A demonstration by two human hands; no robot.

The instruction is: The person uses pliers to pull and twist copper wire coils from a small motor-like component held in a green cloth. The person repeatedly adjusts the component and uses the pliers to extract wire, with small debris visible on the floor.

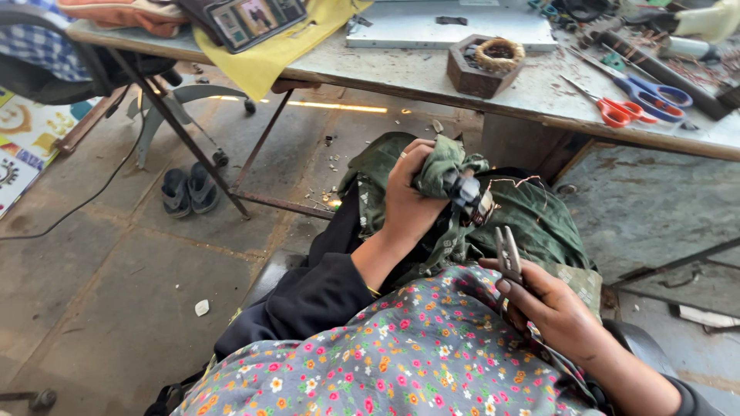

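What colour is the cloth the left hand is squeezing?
Dark green. The cloth shows best in the head view, bunched in the left hand.

Scissors point(644, 98), wooden block point(472, 71) with wire coil point(499, 54) on table point(432, 77) above hands; tablet point(248, 18), sandals point(189, 189) far left.

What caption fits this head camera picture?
Left hand grips a small wire-wound part in green cloth; right hand holds pliers.
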